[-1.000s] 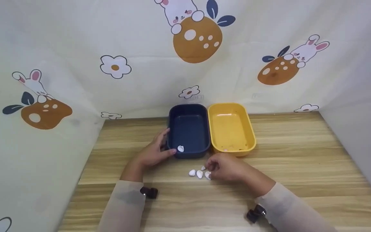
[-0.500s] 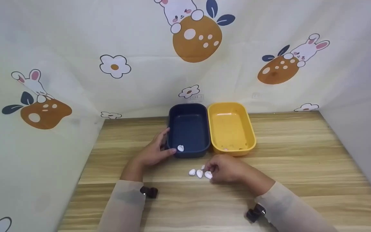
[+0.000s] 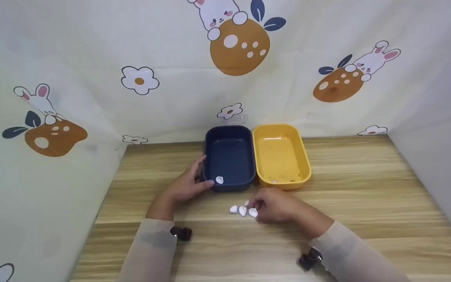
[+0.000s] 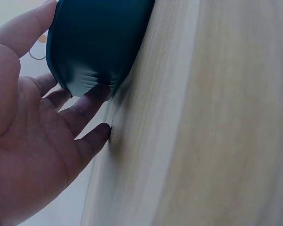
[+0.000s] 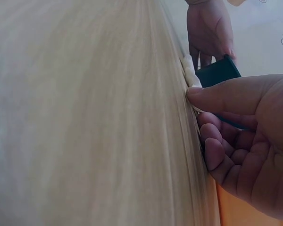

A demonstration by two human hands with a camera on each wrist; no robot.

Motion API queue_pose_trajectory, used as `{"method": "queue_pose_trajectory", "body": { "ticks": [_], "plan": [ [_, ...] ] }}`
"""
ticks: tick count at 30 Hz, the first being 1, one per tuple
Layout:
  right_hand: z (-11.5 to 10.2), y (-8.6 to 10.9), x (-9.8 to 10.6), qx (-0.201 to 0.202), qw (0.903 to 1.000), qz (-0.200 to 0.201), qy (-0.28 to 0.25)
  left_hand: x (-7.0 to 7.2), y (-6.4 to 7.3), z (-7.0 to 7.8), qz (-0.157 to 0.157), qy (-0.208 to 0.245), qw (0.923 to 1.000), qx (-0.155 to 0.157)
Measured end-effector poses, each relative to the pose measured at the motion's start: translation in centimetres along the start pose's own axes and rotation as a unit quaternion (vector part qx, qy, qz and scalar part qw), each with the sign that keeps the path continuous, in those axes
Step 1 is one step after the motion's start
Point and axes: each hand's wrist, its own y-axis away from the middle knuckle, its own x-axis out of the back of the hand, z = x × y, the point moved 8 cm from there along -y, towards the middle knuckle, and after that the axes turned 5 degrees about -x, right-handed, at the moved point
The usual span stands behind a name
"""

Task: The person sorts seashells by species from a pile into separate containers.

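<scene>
In the head view my left hand (image 3: pixel 185 186) holds the near left corner of a dark blue bin (image 3: pixel 229 188), thumb at the rim and fingers along the outer side wall. One white shell-like piece (image 3: pixel 219 179) lies inside that bin. My right hand (image 3: pixel 277 204) is low over the table with curled fingers. Its thumb and forefinger are at a white, shell-like piece (image 3: pixel 253 212) and appear to pinch it. Beside it lie other white pieces, one in the middle (image 3: pixel 242 210) and one at the left (image 3: pixel 233 209). A small one (image 3: pixel 247 203) is partly hidden by the forefinger.
A yellow bin (image 3: pixel 308 172) stands against the blue bin's right side, with tiny specks near its front end. Both bins are close to the patterned cloth (image 3: pixel 178 102) behind the wooden table (image 3: pixel 366 203). Cloth walls rise at either side.
The right hand has shifted very slightly down at the white pieces, and more of the rightmost piece shows. The left hand and bins have stayed in place.
</scene>
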Motion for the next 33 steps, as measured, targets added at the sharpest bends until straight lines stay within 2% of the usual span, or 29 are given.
{"method": "queue_pose_trajectory", "body": {
  "ticks": [7,16,21,28,33],
  "plan": [
    [-0.3,0.0,0.1,0.016,0.9998,0.004,0.007,-0.2,-0.1,0.0,-0.001,0.016,0.9999,-0.002],
    [-1.3,0.6,1.6,-0.019,0.9996,0.003,-0.023,-0.1,-0.1,0.1,0.002,0.009,1.0,0.001],
    [-1.8,0.6,3.1,-0.023,0.999,0.019,-0.034,-0.1,0.0,-0.1,0.003,0.007,0.9999,0.006],
    [-2.8,-0.2,5.2,-0.011,0.9956,0.056,-0.074,0.0,0.0,0.0,0.001,0.014,0.9999,-0.007],
    [-2.8,-1.2,6.4,-0.027,0.9909,0.081,-0.104,0.0,-0.2,0.1,-0.003,0.003,0.9999,-0.012]
  ]
}}
